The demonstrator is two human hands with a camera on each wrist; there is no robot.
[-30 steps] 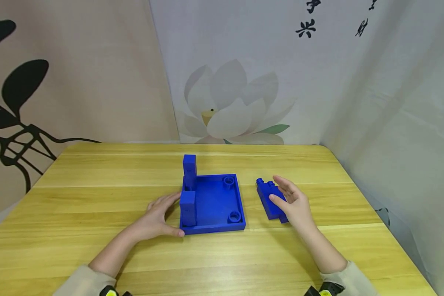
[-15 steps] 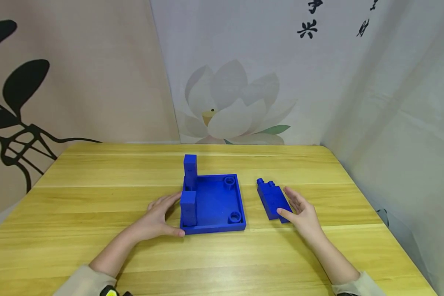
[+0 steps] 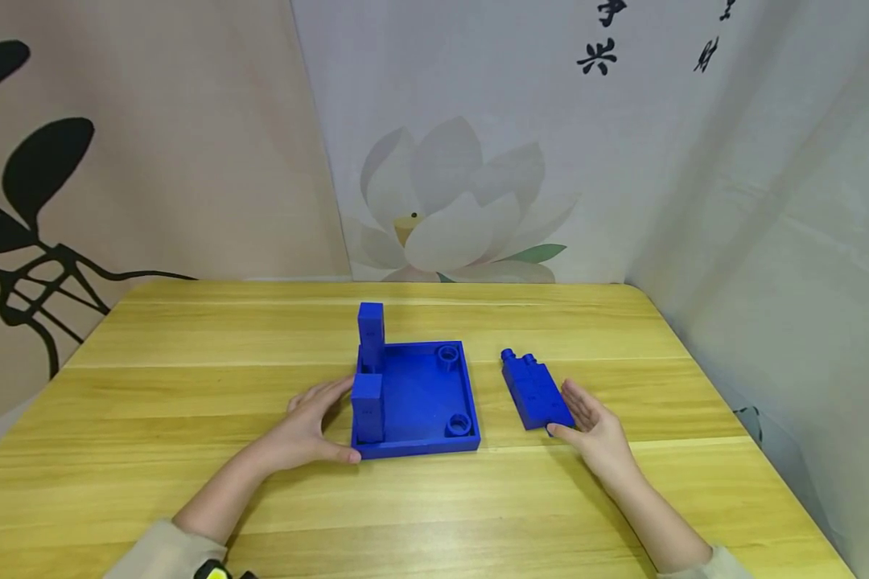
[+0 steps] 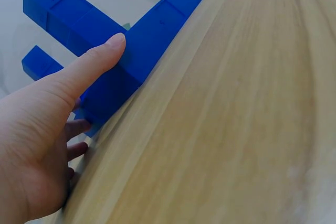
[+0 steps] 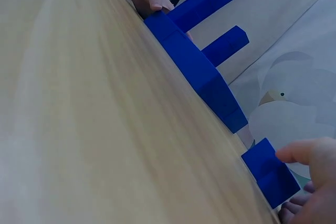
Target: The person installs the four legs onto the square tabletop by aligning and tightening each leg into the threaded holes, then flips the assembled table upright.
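Observation:
A square blue tray-like base [image 3: 423, 394] lies on the table in the head view. Two blue square posts stand at its left side, a far post [image 3: 372, 334] and a near post [image 3: 368, 406]. My left hand [image 3: 304, 430] holds the base's left side, thumb at the near corner and fingers behind. Right of the base, two blue blocks with round pegs [image 3: 536, 390] lie side by side, pegs pointing away. My right hand [image 3: 601, 442] touches them, thumb at the near end, fingers fairly straight along the right side. In the right wrist view its fingertips are partly hidden.
Round sockets sit in the base's right corners, a far socket [image 3: 447, 355] and a near socket [image 3: 459, 425]. The wooden table [image 3: 434, 515] reaches back to a curtain [image 3: 463, 96] printed with a flower. Another curtain [image 3: 789, 201] hangs along the right.
My right hand has slid right and toward me, from over the blocks to their near end. The right block, offset toward me before, now lies more level with the other. My left hand stays put.

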